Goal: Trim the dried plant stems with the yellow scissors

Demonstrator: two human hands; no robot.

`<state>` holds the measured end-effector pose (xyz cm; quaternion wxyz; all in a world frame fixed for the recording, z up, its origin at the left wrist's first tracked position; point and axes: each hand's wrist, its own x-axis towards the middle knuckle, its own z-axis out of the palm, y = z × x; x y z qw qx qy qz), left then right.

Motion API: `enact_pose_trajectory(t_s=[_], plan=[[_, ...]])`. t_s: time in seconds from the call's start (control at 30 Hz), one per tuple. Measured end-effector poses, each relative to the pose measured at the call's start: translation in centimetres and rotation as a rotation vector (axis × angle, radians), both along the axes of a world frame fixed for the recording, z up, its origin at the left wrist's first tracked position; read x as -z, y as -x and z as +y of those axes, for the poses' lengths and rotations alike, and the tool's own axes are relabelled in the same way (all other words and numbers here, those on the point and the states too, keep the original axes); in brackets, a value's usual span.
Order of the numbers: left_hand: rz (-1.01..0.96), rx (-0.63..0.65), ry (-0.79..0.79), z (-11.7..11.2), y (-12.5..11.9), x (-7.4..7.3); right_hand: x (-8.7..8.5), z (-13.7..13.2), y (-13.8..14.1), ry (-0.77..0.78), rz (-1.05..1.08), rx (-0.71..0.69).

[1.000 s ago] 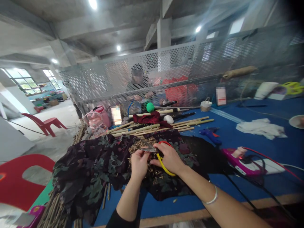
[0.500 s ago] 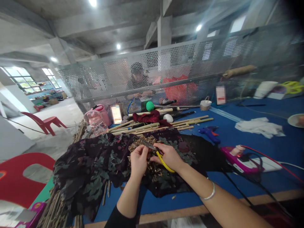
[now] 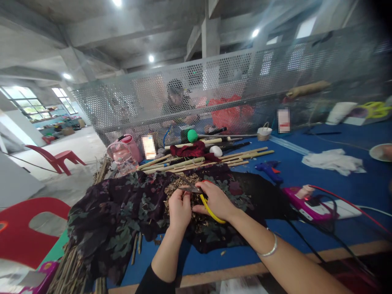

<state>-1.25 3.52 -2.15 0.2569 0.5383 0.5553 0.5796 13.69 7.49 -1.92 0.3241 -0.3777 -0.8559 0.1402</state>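
My right hand (image 3: 216, 201) is closed round the yellow handle of a pair of scissors (image 3: 211, 209). The dark blades point left, over my left fingertips, and look spread apart. Beside them my left hand (image 3: 179, 207) is pinched shut; whatever it grips is too small or hidden to name. Under both hands lies a heap of dry brown scraps (image 3: 173, 187), like crumbled leaves or bark. It rests on a dark flower-patterned cloth (image 3: 122, 212) laid across the blue tabletop (image 3: 196, 261).
Long thin sticks (image 3: 254, 154) and a dark red cloth (image 3: 188, 150) lie behind the heap. To the right are a blue glue gun (image 3: 271, 170) and a pink power strip (image 3: 306, 204) with cables. A person (image 3: 176, 102) sits behind the perforated screen (image 3: 134, 98). Bundled twigs (image 3: 69, 269) stand front left.
The scissor blades have spread and turned a little, now lying more level above my left fingertips. Both hands stay at almost the same spot over the scraps.
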Motion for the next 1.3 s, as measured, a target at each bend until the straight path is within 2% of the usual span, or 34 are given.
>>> enact_pose_trajectory(t_s=[0.4,0.6,0.8,1.0,1.13,1.3], plan=[[0.178,-0.058,-0.058,-0.5,0.0,-0.6,-0.4,-0.3,0.2,-0.046,-0.02,-0.007],[0.214,-0.109,-0.083,-0.6,0.2,-0.5,0.1,0.0,-0.2,-0.03,0.025,0.01],[0.26,-0.104,-0.057,-0.8,0.2,-0.6,0.6,0.3,-0.3,-0.015,0.021,0.036],[0.139,-0.067,-0.016,-0.4,0.1,-0.5,0.0,-0.1,-0.1,0.061,-0.045,0.046],[0.055,-0.035,0.002,0.0,0.2,0.0,-0.2,-0.3,0.1,0.032,-0.03,0.015],[0.07,-0.029,-0.01,0.0,0.4,0.2,-0.1,-0.1,0.0,-0.006,-0.037,-0.021]])
